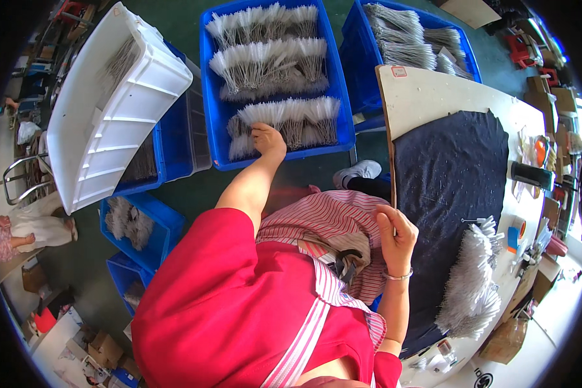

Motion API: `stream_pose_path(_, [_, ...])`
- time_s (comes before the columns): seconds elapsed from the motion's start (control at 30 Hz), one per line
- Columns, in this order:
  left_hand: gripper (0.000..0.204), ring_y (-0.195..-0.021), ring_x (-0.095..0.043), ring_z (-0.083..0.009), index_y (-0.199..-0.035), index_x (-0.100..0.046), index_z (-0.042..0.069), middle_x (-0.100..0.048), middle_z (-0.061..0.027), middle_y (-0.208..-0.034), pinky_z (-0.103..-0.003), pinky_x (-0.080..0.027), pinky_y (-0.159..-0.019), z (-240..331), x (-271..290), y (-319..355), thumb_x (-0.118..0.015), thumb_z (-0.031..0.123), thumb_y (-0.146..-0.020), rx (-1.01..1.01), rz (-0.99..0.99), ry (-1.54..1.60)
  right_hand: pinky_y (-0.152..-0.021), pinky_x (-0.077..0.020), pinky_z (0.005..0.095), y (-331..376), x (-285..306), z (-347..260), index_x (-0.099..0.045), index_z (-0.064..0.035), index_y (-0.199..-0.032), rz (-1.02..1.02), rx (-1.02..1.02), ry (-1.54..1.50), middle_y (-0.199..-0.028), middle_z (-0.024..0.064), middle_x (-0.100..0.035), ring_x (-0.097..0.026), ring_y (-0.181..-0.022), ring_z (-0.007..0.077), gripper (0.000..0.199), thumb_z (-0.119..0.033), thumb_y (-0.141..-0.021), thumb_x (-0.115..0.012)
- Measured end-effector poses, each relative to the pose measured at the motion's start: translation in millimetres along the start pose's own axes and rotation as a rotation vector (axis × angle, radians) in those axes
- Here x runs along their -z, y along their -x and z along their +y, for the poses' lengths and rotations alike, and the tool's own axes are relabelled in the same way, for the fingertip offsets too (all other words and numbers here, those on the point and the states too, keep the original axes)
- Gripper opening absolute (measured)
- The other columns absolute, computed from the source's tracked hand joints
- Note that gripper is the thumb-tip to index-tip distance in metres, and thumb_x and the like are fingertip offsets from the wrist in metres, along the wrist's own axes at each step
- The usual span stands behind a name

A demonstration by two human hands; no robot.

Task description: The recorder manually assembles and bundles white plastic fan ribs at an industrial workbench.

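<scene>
My left hand (268, 141) reaches into a large blue bin (208, 84) ahead of me. Its fingers are curled at the left end of the nearest row of white-bristled brushes (288, 113) with thin wire stems. The fingertips are partly hidden against those brushes. Two more rows of brushes (271, 55) stand behind, bristle ends up. My right hand (399, 236), with a bracelet at the wrist, is raised beside the table's left edge. Its fingers are loosely bent, the thumb is apart, and nothing shows in it.
On the right stands a pale table (462, 87) covered partly by dark cloth (449, 168), holding a pile of brushes (470, 281). Another blue bin (362, 84) holds wire bundles. At left are a tilted white crate (136, 110) and smaller blue bins (168, 223). A person (35, 226) is far left.
</scene>
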State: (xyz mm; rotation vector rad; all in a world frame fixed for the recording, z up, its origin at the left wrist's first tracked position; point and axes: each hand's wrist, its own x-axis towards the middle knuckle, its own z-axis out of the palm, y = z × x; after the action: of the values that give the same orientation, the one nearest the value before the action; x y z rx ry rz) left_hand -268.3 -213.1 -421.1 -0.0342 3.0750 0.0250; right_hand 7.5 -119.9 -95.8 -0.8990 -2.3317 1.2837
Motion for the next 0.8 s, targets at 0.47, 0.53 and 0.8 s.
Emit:
stream_pose_path(0.47, [0.087, -0.108, -0.054, -0.0381, -0.139, -0.004, -0.006, -0.043, -0.0257, -0.123, -0.046, -0.045, -0.091, -14.9, -12.3, -11.5, -0.062, 0.022, -0.080, 0.098, -0.375, 0.159, -0.066, -0.0498, 0.0273, 5.3, 11.9, 9.5, -0.065, 0.0007, -0.094, -0.002, -0.001, -0.008, -0.081, 0.0123, -0.066, -0.066, -0.073, 0.0225, 0.012, -0.005, -0.084, -0.063])
stream_pose_path(0.53, [0.098, -0.109, -0.053, -0.0378, -0.139, -0.002, -0.006, -0.043, -0.0268, -0.125, -0.045, -0.044, -0.093, -9.2, 10.3, -11.9, -0.068, 0.026, -0.075, 0.101, -0.435, 0.121, -0.066, -0.0497, 0.0271, 9.4, 18.0, 11.2, -0.065, 0.0008, -0.094, -0.006, -0.008, 0.008, -0.081, 0.0124, -0.066, -0.065, -0.073, 0.0225, 0.012, -0.005, -0.084, -0.063])
stream_pose_path(0.8, [0.128, -0.116, -0.051, -0.0346, -0.136, 0.009, -0.015, -0.043, -0.0320, -0.128, -0.033, -0.042, -0.096, -29.9, 47.3, -33.6, -0.083, 0.031, -0.059, 0.299, -0.684, 0.611, -0.065, -0.0488, 0.0254, 17.8, 29.8, 13.7, -0.064, 0.0015, -0.096, 0.028, -0.037, 0.027, -0.080, 0.0111, -0.066, -0.065, -0.073, 0.0176, 0.014, -0.006, -0.084, -0.063])
